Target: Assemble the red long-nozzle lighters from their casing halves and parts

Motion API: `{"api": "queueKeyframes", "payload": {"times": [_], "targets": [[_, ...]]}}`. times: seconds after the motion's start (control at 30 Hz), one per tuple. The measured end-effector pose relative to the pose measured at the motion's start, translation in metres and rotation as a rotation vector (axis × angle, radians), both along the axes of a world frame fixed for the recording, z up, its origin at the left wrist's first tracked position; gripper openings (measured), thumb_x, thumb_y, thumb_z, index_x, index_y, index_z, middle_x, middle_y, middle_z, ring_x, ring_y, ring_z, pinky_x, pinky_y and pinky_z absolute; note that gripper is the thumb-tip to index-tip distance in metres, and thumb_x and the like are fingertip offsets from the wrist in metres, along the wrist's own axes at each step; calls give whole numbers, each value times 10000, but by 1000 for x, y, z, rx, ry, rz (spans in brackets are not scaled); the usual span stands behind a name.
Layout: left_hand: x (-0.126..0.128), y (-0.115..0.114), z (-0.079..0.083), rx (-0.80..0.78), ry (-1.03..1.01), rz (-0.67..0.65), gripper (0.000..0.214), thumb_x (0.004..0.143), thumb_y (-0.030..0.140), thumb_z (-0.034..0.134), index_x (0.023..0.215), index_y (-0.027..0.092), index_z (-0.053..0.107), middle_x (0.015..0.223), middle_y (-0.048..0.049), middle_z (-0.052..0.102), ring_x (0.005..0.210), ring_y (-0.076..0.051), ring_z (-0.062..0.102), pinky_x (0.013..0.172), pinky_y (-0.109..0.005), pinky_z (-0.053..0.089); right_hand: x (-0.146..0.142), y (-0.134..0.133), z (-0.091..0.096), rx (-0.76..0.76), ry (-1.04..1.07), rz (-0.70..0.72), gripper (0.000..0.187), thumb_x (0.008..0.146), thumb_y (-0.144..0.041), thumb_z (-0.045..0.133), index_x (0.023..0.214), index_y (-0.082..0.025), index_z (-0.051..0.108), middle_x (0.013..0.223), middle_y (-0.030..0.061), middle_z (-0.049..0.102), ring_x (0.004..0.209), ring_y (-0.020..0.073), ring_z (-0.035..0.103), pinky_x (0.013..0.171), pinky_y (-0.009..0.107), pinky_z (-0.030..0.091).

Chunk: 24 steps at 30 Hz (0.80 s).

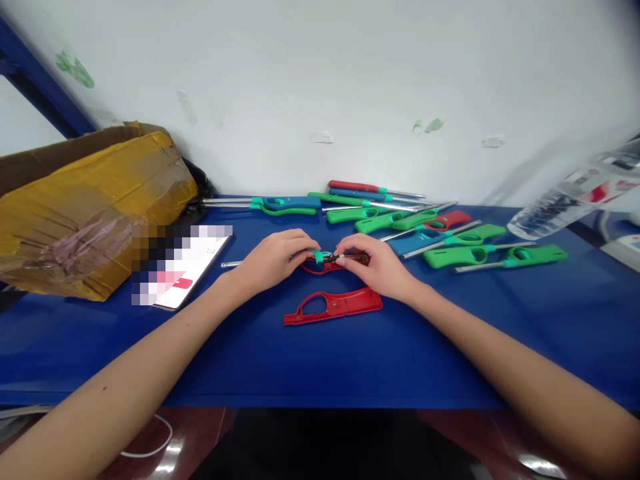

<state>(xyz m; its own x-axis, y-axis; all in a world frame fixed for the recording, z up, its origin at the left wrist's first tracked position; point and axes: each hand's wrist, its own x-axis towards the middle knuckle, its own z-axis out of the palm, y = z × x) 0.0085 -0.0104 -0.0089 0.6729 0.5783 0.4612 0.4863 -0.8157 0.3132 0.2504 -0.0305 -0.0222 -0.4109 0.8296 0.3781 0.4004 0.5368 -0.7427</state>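
Both my hands meet at the middle of the blue table (320, 360). My left hand (273, 259) and my right hand (377, 265) are closed in pinches on an opened red lighter (325, 265) with a teal trigger and a metal tube that sticks out to the left. A loose red shell half (334, 307) lies flat just in front of my hands, touching neither.
A pile of several long-nosed lighters (435, 233) in green, blue and red lies behind and to the right. A phone (187, 270) lies at the left beside a taped cardboard box (85, 207). A plastic water bottle (575, 200) lies at the far right. A white wall is behind.
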Motion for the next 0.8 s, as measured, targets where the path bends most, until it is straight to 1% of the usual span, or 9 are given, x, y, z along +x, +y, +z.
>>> {"api": "queueKeyframes", "payload": {"times": [0.33, 0.53, 0.67, 0.8], "targets": [[-1, 1, -1, -21, -6, -28, 192, 944, 141, 528, 1067, 166, 673, 974, -63, 677, 856, -156, 641, 771, -258, 504, -1, 0, -1, -59, 42, -23, 61, 859, -250, 633, 902, -212, 653, 961, 47, 648, 812, 178, 646, 713, 332, 550], [0, 0, -1, -11, -8, -32, 183, 948, 159, 525, 1059, 165, 671, 968, -67, 675, 847, -155, 642, 760, -255, 508, -3, -3, 2, -15, 20, -50, 41, 851, -233, 646, 878, -211, 668, 954, 53, 655, 819, 179, 643, 702, 325, 551], [0, 0, -1, -5, -13, -34, 181, 951, 160, 522, 1063, 163, 664, 961, -66, 677, 846, -154, 641, 759, -256, 508, -4, -3, 3, -23, 18, -65, 42, 852, -243, 649, 872, -213, 672, 932, 50, 654, 789, 173, 640, 681, 322, 552], [2, -1, -2, 7, -26, -27, 169, 948, 168, 533, 1041, 156, 674, 957, -67, 683, 839, -155, 643, 754, -259, 510, -4, -3, 0, -2, 17, -41, 47, 845, -253, 664, 863, -212, 678, 947, 52, 646, 787, 167, 632, 683, 322, 547]]}}
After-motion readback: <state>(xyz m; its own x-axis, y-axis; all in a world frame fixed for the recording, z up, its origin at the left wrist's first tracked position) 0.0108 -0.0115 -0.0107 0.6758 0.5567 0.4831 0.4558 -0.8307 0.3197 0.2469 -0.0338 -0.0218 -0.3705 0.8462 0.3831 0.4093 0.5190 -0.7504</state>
